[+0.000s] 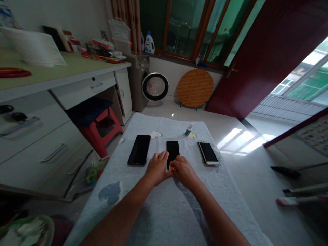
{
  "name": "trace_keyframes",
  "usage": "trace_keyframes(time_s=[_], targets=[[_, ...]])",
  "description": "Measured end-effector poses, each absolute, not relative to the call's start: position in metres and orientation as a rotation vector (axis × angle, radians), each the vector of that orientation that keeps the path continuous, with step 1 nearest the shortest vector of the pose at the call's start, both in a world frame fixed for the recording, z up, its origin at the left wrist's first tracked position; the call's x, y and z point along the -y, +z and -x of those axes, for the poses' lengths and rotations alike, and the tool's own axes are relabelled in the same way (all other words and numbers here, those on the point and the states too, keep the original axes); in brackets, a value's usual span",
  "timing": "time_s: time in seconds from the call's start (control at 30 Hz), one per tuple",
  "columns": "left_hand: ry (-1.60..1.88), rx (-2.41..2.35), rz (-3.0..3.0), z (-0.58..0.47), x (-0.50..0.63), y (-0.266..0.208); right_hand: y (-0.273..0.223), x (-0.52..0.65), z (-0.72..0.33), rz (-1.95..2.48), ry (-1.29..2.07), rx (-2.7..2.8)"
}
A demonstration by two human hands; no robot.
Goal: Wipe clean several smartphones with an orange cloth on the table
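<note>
A black smartphone [173, 149] lies flat on the cloth-covered table between my two hands. My left hand [158, 168] holds its left edge, fingers along the side and thumb near the bottom end. Bent over the lower right part of the screen, my right hand [185, 169] is closed on a small orange piece [172, 166], mostly covered by the fingers; its material I cannot make out. To the left lies a larger black phone [139, 150]. On the right, a white phone [208, 152] with a dark screen rests on another flat device. A small spray bottle [189, 130] stands behind.
A pale blue cloth [159, 212] covers the table. A red stool [102, 126] and a drawer desk [58, 102] stand on the left. Farther back are a washing machine [139, 82] with its door ajar, a round wooden tabletop [195, 87] and a dark red door [256, 61].
</note>
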State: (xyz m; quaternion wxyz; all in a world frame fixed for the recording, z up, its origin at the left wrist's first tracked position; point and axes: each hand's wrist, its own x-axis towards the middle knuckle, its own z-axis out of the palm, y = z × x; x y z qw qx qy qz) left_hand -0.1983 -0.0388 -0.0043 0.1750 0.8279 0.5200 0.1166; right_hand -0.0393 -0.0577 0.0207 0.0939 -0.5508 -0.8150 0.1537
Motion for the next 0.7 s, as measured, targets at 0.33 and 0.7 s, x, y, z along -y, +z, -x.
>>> trace_keyframes(time_s=[0.33, 0.7], targets=[[0.381, -1.486, -2.361, 0.199, 0.036, -0.011, 0.02, 0.042, 0.044, 1.578, 0.464, 2.465], [0.369, -1.559, -2.361, 0.195, 0.037, -0.012, 0.005, -0.027, 0.026, 1.821, 0.163, 2.3]])
